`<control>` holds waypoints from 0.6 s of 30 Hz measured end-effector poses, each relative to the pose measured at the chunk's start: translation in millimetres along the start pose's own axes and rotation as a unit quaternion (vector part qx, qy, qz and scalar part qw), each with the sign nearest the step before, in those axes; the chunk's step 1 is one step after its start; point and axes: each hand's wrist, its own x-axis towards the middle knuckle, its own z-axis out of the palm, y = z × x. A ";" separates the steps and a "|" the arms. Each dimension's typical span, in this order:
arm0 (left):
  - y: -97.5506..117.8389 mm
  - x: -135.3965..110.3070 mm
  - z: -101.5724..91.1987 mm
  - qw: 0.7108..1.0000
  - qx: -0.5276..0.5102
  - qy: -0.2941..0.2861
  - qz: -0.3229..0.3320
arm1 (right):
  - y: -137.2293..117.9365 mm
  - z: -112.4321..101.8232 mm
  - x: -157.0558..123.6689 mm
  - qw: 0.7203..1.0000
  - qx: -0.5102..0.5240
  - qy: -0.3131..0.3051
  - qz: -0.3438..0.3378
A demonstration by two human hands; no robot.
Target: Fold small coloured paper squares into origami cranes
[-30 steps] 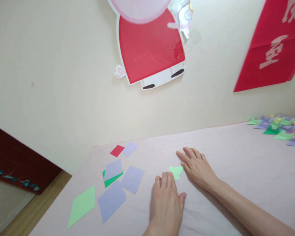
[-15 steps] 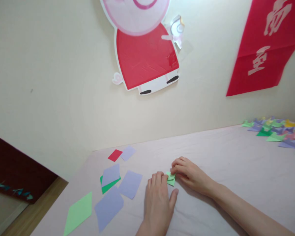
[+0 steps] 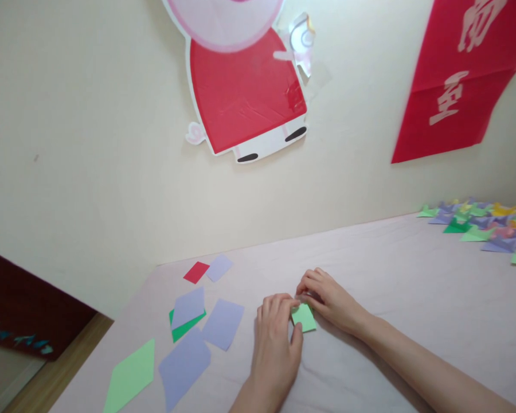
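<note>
A small light-green folded paper (image 3: pixel 304 317) lies on the pale pink table (image 3: pixel 413 287), between both of my hands. My left hand (image 3: pixel 276 344) rests palm down beside it, fingertips curled onto its left edge and thumb against its lower corner. My right hand (image 3: pixel 329 300) comes in from the right with fingers bent, pinching the paper's upper edge. Both hands press the paper against the table.
Loose paper squares lie to the left: lavender sheets (image 3: pixel 222 324), a dark green one (image 3: pixel 184 324), a light-green one (image 3: pixel 129 377), a red one (image 3: pixel 196 272). A cluster of folded paper figures (image 3: pixel 481 226) sits far right. Wall posters hang behind; the table's left edge drops to a wooden floor.
My right hand went from flat and stretched out to curled on the green paper. My left hand's fingers closed onto the paper, which now lies nearer to me. The view shifted slightly.
</note>
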 end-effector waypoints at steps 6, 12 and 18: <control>-2.4 1.3 -9.6 0.997 0.000 -0.069 0.034 | -6.4 -6.0 -10.8 0.999 0.031 -0.023 0.000; 1.6 -0.8 -14.8 0.994 0.009 -0.103 0.021 | -16.4 -13.8 -22.6 0.993 0.014 -0.118 -0.016; 0.9 1.3 -13.9 0.993 0.040 -0.105 0.033 | -19.2 -14.8 -23.7 0.991 -0.020 -0.126 -0.028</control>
